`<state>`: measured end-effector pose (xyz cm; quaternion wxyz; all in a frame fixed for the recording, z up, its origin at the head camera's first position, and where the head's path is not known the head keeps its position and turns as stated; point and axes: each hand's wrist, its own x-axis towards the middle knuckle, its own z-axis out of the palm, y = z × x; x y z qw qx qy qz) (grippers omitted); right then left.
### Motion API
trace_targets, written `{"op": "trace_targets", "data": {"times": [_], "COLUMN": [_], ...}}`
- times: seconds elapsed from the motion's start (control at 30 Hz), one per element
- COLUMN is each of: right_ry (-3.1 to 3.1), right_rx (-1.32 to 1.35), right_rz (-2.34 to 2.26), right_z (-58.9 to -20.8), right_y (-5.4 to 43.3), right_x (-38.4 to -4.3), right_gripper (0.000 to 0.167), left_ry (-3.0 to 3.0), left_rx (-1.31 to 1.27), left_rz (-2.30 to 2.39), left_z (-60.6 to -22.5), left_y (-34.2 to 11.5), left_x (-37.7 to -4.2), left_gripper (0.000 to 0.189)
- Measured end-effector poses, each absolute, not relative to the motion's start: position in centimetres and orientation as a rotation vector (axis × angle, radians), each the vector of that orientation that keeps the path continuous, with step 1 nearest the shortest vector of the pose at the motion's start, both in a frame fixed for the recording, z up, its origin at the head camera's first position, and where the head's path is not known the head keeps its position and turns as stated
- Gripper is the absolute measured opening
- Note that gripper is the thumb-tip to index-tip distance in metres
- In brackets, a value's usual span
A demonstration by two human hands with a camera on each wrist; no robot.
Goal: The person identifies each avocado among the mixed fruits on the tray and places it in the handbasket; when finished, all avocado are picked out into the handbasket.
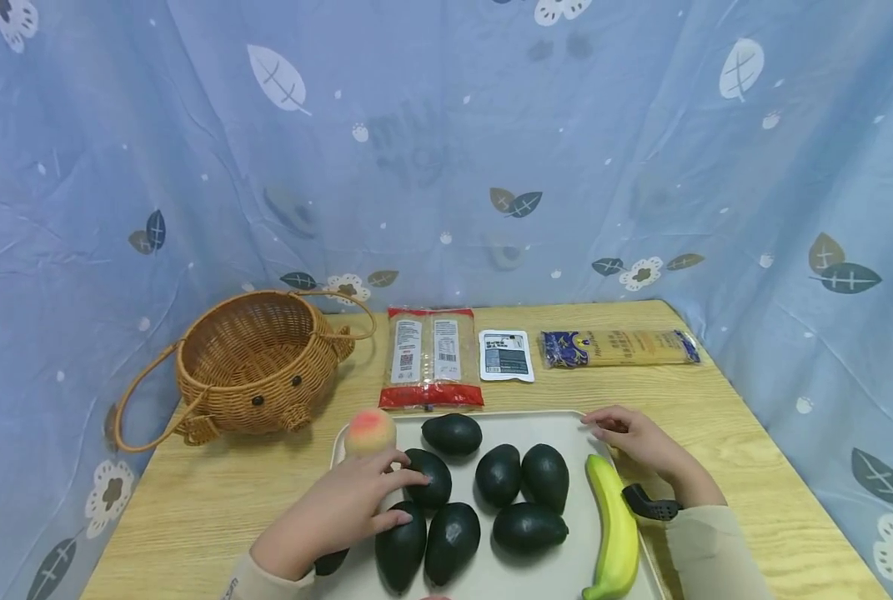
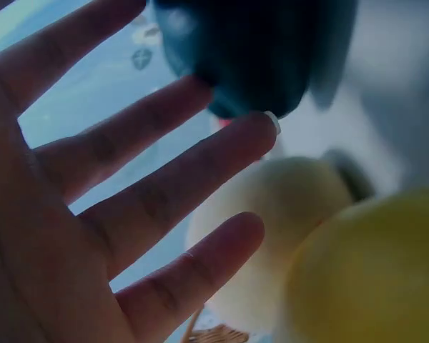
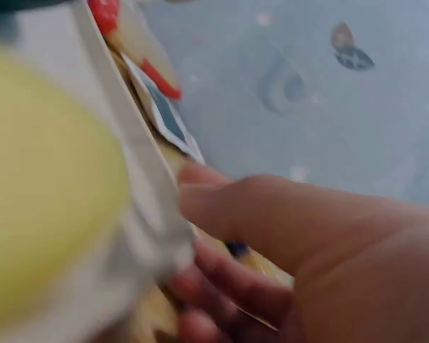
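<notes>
My left hand [image 1: 348,508] is over the left part of a white tray [image 1: 509,575], its fingers spread. Its index finger lies over a dark green avocado [image 1: 434,482], and its thumb is at another avocado [image 1: 401,554]. Near its fingertips sits a peach [image 1: 371,431]; in the left wrist view a yellow rounded thing [image 2: 372,279] is close by, its kind unclear. At the tray's far right corner, the fingertips of my right hand [image 1: 644,442] touch the rim. Alongside that hand lies a banana [image 1: 614,533]. Several more avocados [image 1: 529,527] lie mid-tray.
A wicker basket [image 1: 266,408] with handles stands at the back left. Behind the tray lie a red-edged clear packet [image 1: 427,358], a small white sachet [image 1: 506,356] and a long pack of noodles [image 1: 619,347]. A patterned blue curtain [image 1: 446,150] borders the table.
</notes>
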<state>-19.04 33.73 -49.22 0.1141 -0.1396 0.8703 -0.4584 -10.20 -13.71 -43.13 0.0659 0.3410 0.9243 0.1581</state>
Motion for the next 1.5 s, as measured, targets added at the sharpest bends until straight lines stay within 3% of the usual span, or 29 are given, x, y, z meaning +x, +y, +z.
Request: {"op": "trace_targets", "data": {"times": [0.3,0.67,0.93,1.33,1.5], "right_ry": [2.637,2.671,2.658,2.688,2.672], "right_rx": [-0.702,-0.637,-0.605,-0.560,-0.562], "right_rz": [-1.372,-1.378,-1.413,-1.397,-1.373], "right_z": [-49.7,-50.3,-50.7,-51.2,-51.5], "right_y": [35.5,35.0,34.9,35.2,35.1], "right_x": [-18.9,-18.9,-18.6,-17.9,-18.3], "right_gripper": [0.027,0.028,0.028,0.028,0.028], "left_ry": [2.754,2.634,2.587,2.825,3.162], "left_rx": [0.948,0.862,0.903,0.924,0.681], "left_rz": [0.581,0.548,0.559,1.014,1.214], "left_z": [-43.6,-44.5,-44.9,-41.5,-39.7], "left_y": [-12.9,-12.8,-12.7,-15.9,-19.2], "left_x": [-10.1,-8.5,-8.2,-9.0,-10.6], "left_gripper": [0.040,0.055,0.055,0.054,0.062]}}
